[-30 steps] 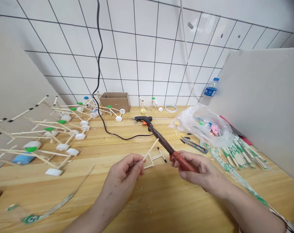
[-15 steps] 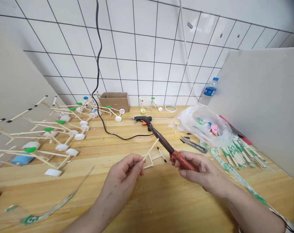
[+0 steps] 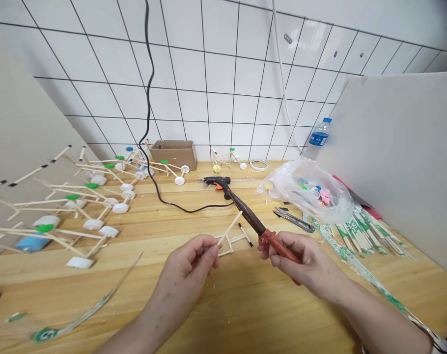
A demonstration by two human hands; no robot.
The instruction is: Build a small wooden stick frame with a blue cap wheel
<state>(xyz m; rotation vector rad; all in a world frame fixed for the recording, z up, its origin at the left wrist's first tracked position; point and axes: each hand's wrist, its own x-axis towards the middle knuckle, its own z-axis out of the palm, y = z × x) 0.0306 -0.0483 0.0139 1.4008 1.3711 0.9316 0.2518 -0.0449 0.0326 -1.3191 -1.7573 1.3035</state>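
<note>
Between its thumb and fingers, my left hand [image 3: 188,270] pinches a thin wooden stick [image 3: 233,225] that slants up to the right. Red-handled pliers [image 3: 249,212] with long, dark brown jaws are gripped in my right hand [image 3: 300,260]. Their jaws point up and left towards the glue gun; whether the tips are apart I cannot tell. The stick's upper end comes close to the jaws without visibly being between them. Behind my left fingers, a small wooden stick frame [image 3: 231,241] with a black-tipped crosspiece lies on the table, partly hidden.
A black glue gun [image 3: 218,183] with its cord lies behind the pliers. Several stick models [image 3: 94,196] with white wheels crowd the left. On the right are thread snips [image 3: 293,220], a plastic bag [image 3: 282,182] of coloured parts and bundled sticks [image 3: 371,233]. A cardboard box [image 3: 175,155] stands behind.
The pliers' handles look slightly further apart in my right hand, with the lower one showing more. My left hand and the stick have hardly moved.
</note>
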